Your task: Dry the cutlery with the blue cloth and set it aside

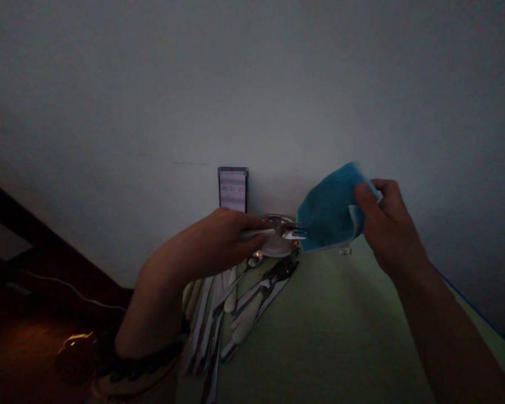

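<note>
Above the green tabletop (340,331), the left hand (219,244) reaches in from the near left, forearm angled up and wrist bent so the back of the hand shows, and it's pinching the pale handle of a fork (295,231) between thumb and fingers! Its tines point right, overlapping the lower left edge of a blue cloth (330,210); whether they touch, the view can't settle. Over on the right, the forearm slants up and leftward, and the right hand (389,224) has the cloth gripped, thumb in front, fingers folded behind, one white-edged corner curling below. Just beyond the fork sits a round metal dish (278,247), near the wall (303,101), and to its left a phone (234,191) stands upright, screen lit. Nearer, below the left hand, a spread of cutlery (246,320) lies across the left side, spoon and pale handles among it. Dark beads (143,362) circle the left wrist.
</note>
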The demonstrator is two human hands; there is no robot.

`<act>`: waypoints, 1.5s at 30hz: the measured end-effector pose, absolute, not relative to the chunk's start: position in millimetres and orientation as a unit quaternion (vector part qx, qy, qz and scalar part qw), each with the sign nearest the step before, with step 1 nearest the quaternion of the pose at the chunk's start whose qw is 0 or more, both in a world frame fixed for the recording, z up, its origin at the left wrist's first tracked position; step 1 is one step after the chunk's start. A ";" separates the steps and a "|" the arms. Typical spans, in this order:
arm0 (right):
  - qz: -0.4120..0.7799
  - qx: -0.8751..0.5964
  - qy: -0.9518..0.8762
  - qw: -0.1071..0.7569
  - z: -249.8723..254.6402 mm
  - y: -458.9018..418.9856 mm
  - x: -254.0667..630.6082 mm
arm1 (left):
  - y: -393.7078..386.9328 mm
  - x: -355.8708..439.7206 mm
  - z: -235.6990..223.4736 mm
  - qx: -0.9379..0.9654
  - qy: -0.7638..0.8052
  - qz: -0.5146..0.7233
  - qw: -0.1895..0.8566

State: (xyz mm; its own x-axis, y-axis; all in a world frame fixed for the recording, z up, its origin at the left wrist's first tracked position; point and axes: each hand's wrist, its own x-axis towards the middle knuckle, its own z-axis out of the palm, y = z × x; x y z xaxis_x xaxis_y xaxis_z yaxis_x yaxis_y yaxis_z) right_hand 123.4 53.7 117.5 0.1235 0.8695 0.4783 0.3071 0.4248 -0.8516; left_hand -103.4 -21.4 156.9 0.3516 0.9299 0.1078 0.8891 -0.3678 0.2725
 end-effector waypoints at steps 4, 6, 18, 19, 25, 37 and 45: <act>0.315 -0.432 -0.670 0.515 123.9 48.4 123.2 | -17.0 -92.6 157.1 0.828 0.541 0.101 0.106; 0.322 -0.430 -0.684 0.494 126.7 47.5 126.8 | -14.6 -88.1 156.3 0.830 0.538 0.099 0.107; 0.282 -0.240 -0.895 0.250 142.8 26.0 132.7 | -7.5 -79.7 157.8 0.831 0.533 0.140 0.079; 0.265 -0.253 -0.890 0.271 140.4 28.1 131.7 | -8.3 -77.8 159.0 0.832 0.531 0.140 0.079; 0.254 -0.348 -0.833 0.347 126.8 39.5 129.5 | -16.0 -71.7 165.0 0.850 0.490 0.177 0.076; 0.316 -0.389 -0.701 0.507 125.6 44.6 123.7 | -10.9 -52.8 160.7 0.824 0.521 0.224 0.016; 0.429 -0.246 -0.855 0.158 141.8 41.6 156.0 | -18.6 -79.7 170.9 0.856 0.470 0.138 0.166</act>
